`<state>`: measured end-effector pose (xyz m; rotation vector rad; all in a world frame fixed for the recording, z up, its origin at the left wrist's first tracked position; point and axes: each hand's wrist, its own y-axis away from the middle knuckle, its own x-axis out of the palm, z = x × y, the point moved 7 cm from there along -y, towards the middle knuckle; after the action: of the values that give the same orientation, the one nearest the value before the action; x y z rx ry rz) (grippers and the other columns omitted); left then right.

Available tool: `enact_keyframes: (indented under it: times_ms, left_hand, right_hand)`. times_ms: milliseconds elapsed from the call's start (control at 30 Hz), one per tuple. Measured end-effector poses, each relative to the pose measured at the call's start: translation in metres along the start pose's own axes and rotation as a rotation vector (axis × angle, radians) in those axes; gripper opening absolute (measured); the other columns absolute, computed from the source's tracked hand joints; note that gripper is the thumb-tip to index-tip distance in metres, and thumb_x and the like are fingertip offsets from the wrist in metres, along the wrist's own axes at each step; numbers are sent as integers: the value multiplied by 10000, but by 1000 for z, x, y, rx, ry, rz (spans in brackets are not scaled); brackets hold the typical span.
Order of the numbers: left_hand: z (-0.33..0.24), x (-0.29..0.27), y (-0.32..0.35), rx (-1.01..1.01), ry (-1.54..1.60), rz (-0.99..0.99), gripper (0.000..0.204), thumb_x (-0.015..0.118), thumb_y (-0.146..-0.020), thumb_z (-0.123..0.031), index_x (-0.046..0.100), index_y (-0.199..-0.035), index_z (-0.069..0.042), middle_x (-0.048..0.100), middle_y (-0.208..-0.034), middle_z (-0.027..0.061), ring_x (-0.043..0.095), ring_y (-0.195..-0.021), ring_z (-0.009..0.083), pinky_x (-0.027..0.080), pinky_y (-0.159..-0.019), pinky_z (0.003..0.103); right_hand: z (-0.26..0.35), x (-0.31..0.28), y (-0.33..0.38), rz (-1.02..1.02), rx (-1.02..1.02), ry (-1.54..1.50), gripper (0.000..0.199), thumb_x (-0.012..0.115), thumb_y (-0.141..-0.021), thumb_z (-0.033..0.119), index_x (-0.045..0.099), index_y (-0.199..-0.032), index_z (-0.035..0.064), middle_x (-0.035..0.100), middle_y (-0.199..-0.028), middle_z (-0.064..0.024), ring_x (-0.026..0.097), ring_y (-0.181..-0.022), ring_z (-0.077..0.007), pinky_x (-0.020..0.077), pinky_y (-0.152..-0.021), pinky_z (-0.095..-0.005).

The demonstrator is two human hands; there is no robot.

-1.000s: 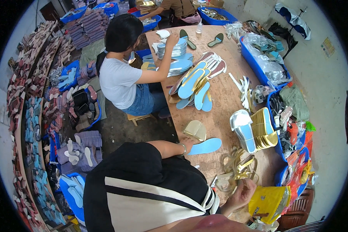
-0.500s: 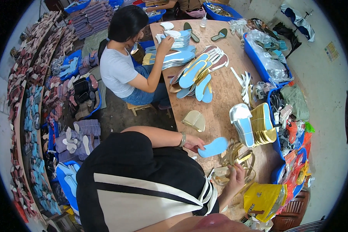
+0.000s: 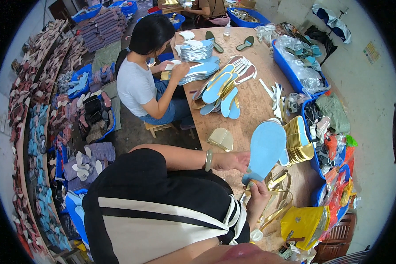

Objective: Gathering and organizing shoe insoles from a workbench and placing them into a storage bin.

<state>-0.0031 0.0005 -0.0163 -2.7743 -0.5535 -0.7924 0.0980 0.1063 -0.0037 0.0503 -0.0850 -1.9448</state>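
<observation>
Blue insole: the single pale-blue piece [image 3: 267, 145] stood raised above the tabletop [image 3: 253, 105], its broad end pointing away from the wearer and its narrow end down at the right hand [image 3: 258, 196].
Right hand: its fingers were clamped on the narrow end of the piece, thumb on the near face.
Left hand: this one [image 3: 231, 161] reached in from the left, just beside the narrow end, a green bangle [image 3: 209, 160] at the wrist; its fingertips were partly lost near the blue edge, so I could not tell whether they gripped it or lay loose.
Gold straps: a loose tangle [image 3: 287, 193] lay on the tabletop close to the right hand.
Gold pieces: a small rounded stack [image 3: 221, 139] sat beyond the left hand.
Gold-ended insoles: a tight row [image 3: 298, 143] stood right of the raised piece, near the blue tubs [image 3: 311, 165].
Yellow bag: it rested [image 3: 304, 225] at the near right, beside a brown chair [image 3: 336, 240].
Strapped insoles: a fanned pile [image 3: 219, 91] lay farther up the tabletop.
Co-worker: a seated person [image 3: 136, 83] in a white top held a pale piece [image 3: 173, 65] beside stacked blue insoles [image 3: 199, 52].
</observation>
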Motion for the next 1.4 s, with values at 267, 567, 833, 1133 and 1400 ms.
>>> enact_keyframes:
  times_ms: [267, 567, 833, 1133, 1400]
  left_hand:
    - [-86, 12, -14, 152, 432, 73, 570, 527, -902, -359, 323, -1334, -49, 484, -1257, 138, 478, -1163, 285, 371, -1002, 419]
    - [-122, -30, -15, 322, 646, -206, 503, 559, -881, -374, 436, -1230, -33, 546, -1146, 168, 555, -1043, 267, 458, -893, 376]
    - [-116, -7, 0, 225, 278, 22, 474, 530, -911, -221, 367, -1309, -20, 542, -1171, 179, 558, -1068, 291, 440, -940, 398]
    - [-121, -17, -2, 299, 278, -232, 306, 610, -874, -206, 558, -1123, -37, 619, -1035, 46, 605, -908, 129, 500, -797, 300]
    - [-127, -14, 2, 203, 322, -387, 248, 609, -863, -142, 561, -1093, -64, 614, -1016, 32, 599, -919, 149, 494, -802, 327]
  right_hand:
    - [-6, 31, 7, 87, 120, -131, 123, 605, -793, -49, 652, -906, -62, 620, -886, -74, 599, -751, -134, 493, -656, -248]
    - [-6, 35, 10, 170, 270, -82, 125, 533, -839, -27, 647, -886, -53, 668, -786, -135, 635, -685, -185, 509, -665, -287]
    - [27, 3, -6, -168, -151, 117, 173, 548, -778, -91, 642, -909, -26, 619, -918, -60, 564, -835, -132, 441, -755, -231]
    - [123, 8, -35, -278, -440, -142, 103, 568, -791, -36, 618, -881, -25, 612, -816, -63, 549, -716, -101, 440, -643, -207]
    - [95, 34, -74, -184, -254, -338, 170, 621, -798, 3, 630, -963, -36, 613, -850, -28, 521, -709, -77, 396, -619, -192]
